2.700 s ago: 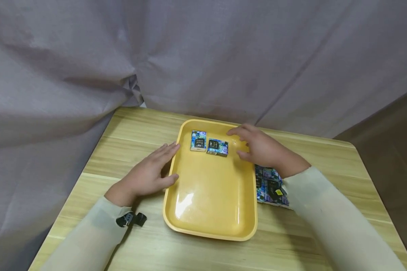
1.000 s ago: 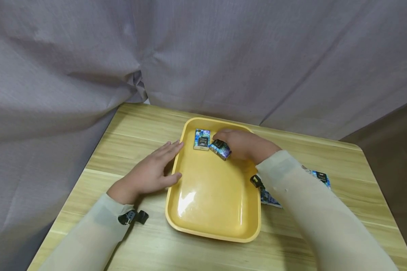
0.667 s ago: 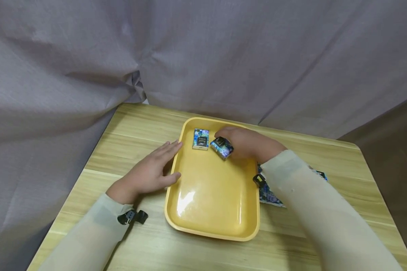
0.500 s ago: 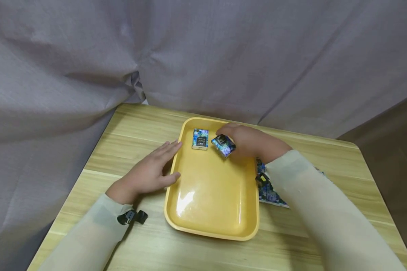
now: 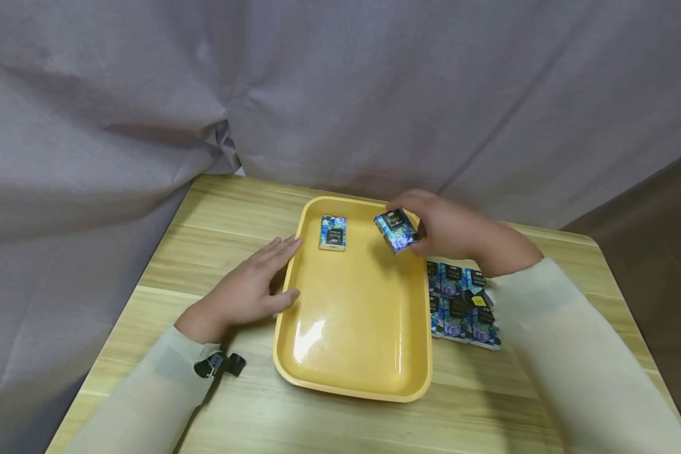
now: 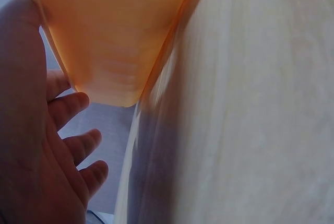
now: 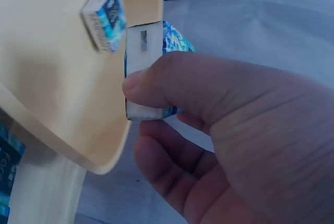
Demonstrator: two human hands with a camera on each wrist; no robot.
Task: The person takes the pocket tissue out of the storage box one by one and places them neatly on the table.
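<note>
My right hand (image 5: 451, 227) pinches a small blue floral tissue pack (image 5: 396, 231) between thumb and fingers, above the tray's far right corner. In the right wrist view the thumb presses the white side of this pack (image 7: 144, 44). A second tissue pack (image 5: 333, 232) lies flat in the yellow tray (image 5: 346, 328), near its far left corner. My left hand (image 5: 244, 287) rests against the tray's left rim with fingers extended. In the left wrist view that hand (image 6: 57, 130) touches the tray's outer wall (image 6: 109, 41); it holds nothing.
Several more tissue packs (image 5: 456, 299) lie in rows on the wooden table (image 5: 329, 429), right beside the tray and partly behind the right wrist's black camera strap (image 5: 477, 299). A grey curtain (image 5: 374, 94) hangs behind the table.
My right hand took hold of the tray's right-hand tissue pack, tilted and lifted it, and carried it right toward the far right corner. My left hand has stayed on the rim.
</note>
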